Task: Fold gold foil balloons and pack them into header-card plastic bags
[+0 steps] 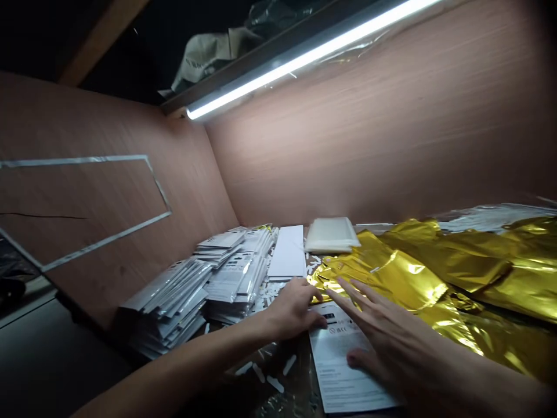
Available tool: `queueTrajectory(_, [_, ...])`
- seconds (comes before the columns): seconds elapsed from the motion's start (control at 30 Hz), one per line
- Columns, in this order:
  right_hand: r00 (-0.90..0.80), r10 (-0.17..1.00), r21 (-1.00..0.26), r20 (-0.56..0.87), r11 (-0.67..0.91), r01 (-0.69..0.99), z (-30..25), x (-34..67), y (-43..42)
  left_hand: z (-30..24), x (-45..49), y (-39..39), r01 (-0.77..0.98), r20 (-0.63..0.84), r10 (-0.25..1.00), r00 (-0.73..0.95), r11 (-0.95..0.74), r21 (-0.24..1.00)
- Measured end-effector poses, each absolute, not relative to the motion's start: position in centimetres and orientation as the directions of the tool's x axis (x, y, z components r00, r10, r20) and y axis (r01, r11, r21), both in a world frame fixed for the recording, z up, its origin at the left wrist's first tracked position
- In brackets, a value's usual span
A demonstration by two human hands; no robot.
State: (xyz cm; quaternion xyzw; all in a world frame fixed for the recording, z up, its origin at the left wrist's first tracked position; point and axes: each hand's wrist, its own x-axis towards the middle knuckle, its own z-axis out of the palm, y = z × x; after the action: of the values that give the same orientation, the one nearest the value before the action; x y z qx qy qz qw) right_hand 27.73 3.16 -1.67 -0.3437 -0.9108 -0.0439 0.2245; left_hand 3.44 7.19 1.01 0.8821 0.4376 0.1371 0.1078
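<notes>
A white printed card (348, 380) lies on the work surface in front of me, its small black printed mark and lines of text facing up. My left hand (293, 310) is at the card's upper left corner, fingers bent, with a gap between thumb and forefinger; its thumb tip overlaps the card. Over the card's right side is my right hand (374, 325), fingers stretched out and spread, thumb close above the print. Whether it presses on the card I cannot tell. Shiny gold foil pouches (404, 276) spread just beyond and right of both hands.
Stacks of clear-wrapped printed packs (174, 302) stand at left. Behind my hands lie a plain white card stack (286, 252) and a pile of translucent sleeves (331, 235). Small white cut-outs (274, 383) litter the surface. Wooden panels (369, 133) enclose the back and left; a tube light (304, 61) hangs above.
</notes>
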Motion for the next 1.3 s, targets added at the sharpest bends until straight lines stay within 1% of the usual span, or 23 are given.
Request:
queueTrajectory(0.1, [-0.653,0.598,-0.077,0.464,0.762,0.643,-2.6,28.0,4.0,0.9,3.3,7.4,0.723,0.149,0.789,0.595,-0.608,0.329])
queueTrajectory(0.2, [-0.691,0.609,-0.099,0.39,0.774,0.626,-2.0,27.9,4.6,1.0,3.4,7.8,0.697,0.122,0.778,0.617,-0.612,0.375])
queueTrajectory(0.33, [-0.744,0.611,-0.171,0.271,0.791,0.588,0.3,27.2,4.9,1.2,3.6,8.6,0.705,0.094,0.808,0.582,-0.558,0.438])
queueTrajectory(0.43, [-0.745,0.618,-0.201,0.25,0.786,0.585,1.6,26.6,4.9,1.8,3.7,8.6,0.68,0.093,0.808,0.582,-0.547,0.488])
queueTrajectory(0.53, [-0.718,0.658,-0.236,0.227,0.753,0.615,1.9,26.3,4.8,2.7,3.7,8.4,0.635,0.058,0.8,0.598,-0.517,0.574])
queueTrajectory(0.63, [-0.686,0.689,-0.371,0.233,0.715,0.593,1.3,26.3,4.6,3.2,3.5,8.3,0.584,0.023,0.819,0.574,-0.429,0.689])
queueTrajectory(0.7, [-0.636,0.708,-0.493,0.307,0.69,0.529,0.9,26.6,4.4,3.3,3.2,8.4,0.54,-0.007,0.845,0.535,-0.336,0.772])
queueTrajectory(0.73, [-0.58,0.74,-0.563,0.34,0.654,0.505,0.8,26.8,4.3,3.3,2.9,8.5,0.51,-0.024,0.857,0.515,-0.284,0.812])
queueTrajectory(0.77, [-0.511,0.788,-0.647,0.342,0.592,0.48,0.7,27.0,4.3,3.3,2.7,8.7,0.476,-0.04,0.868,0.494,-0.232,0.848])
queueTrajectory(0.8, [-0.452,0.84,-0.744,0.3,0.502,0.44,0.8,27.4,4.2,3.3,2.4,8.9,0.438,-0.05,0.881,0.471,-0.185,0.88])
queueTrajectory(0.83, [-0.42,0.883,-0.838,0.208,0.383,0.388,1.0,27.8,4.2,3.2,2.0,9.2,0.399,-0.052,0.894,0.445,-0.145,0.905])
queueTrajectory(0.87, [-0.428,0.899,-0.912,0.089,0.246,0.328,1.2,28.2,4.1,3.2,1.8,9.5,0.359,-0.049,0.908,0.415,-0.114,0.926])
queueTrajectory(0.9, [-0.468,0.883,-0.956,-0.023,0.118,0.268,1.4,28.6,4.0,3.2,1.6,9.9,0.321,-0.044,0.921,0.386,-0.089,0.943])
queueTrajectory(0.93, [-0.507,0.857,-0.976,-0.094,0.021,0.216,1.6,29.0,3.9,3.3,1.5,10.3,0.287,-0.042,0.931,0.363,-0.069,0.955])
queueTrajectory(0.97, [-0.524,0.843,-0.984,-0.121,-0.031,0.177,1.8,29.4,3.8,3.3,1.5,10.7,0.257,-0.043,0.936,0.35,-0.051,0.965])
queueTrajectory(1.03, [-0.473,0.876,-0.989,-0.097,-0.033,0.142,1.8,30.0,3.7,3.7,1.9,11.4,0.213,-0.06,0.93,0.363,-0.02,0.977])
queueTrajectory(1.1, [-0.4,0.915,-0.989,-0.054,0.008,0.15,1.4,30.5,3.8,4.4,2.6,12.0,0.197,-0.08,0.909,0.409,-0.003,0.98])
queueTrajectory(1.13, [-0.39,0.92,-0.987,-0.047,0.018,0.162,1.2,30.8,3.9,4.8,3.0,12.2,0.198,-0.085,0.898,0.432,-0.003,0.98])
queueTrajectory(1.3, [-0.444,0.895,-0.989,-0.037,0.032,0.148,0.9,32.3,4.3,6.7,4.4,12.3,0.242,-0.066,0.862,0.503,-0.067,0.968])
